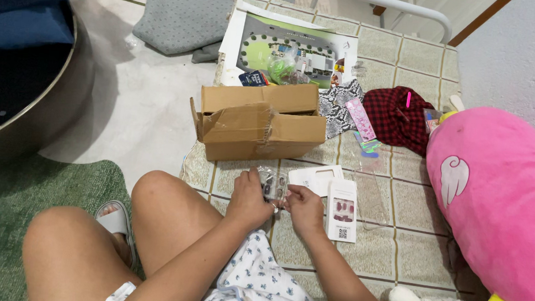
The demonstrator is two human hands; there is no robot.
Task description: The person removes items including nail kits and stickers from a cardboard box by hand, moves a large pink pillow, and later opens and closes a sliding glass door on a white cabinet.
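My left hand (249, 200) and my right hand (305, 208) meet over the mattress edge and together hold a small clear plastic tray of dark press-on nails (272, 183). Just right of my right hand lies a white box of pinkish press-on nails (343, 211). A white card sleeve with a cut-out window (317, 177) rests behind it. An open brown cardboard box (258, 122) lies on its side directly beyond my hands.
A big pink plush pillow (501, 210) fills the right side. Behind the box lie a red checked cloth (399, 117), a snakeskin-print pouch (338, 105), a pink packet (360, 118) and a printed sheet (289, 46). A green rug (32, 181) and a sandal (113, 219) are at left.
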